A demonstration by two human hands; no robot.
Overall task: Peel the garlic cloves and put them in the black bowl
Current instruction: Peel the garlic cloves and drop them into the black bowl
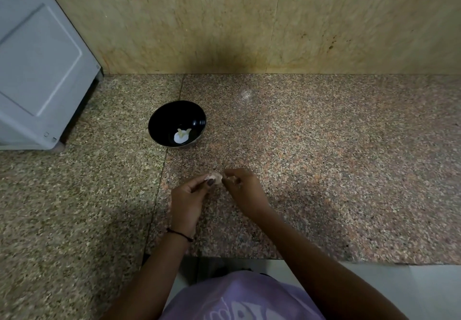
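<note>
Granite counter (324,170), beige stone wall (199,20) behind; grey appliance (37,57) at left edge; black bowl (174,117) mid-counter; left hand (189,197), right hand (243,190) both pinch garlic clove (216,177) near front edge.

On the desk (324,157) I see the bowl (159,120), cloves (182,135) inside, behind the left hand (188,201) and right hand (243,190), a garlic clove (216,177) between them; an appliance (37,70) stands far left.

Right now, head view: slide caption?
Left hand holds a garlic clove, right hand pinches its end; peeled cloves lie in the black bowl.
</note>
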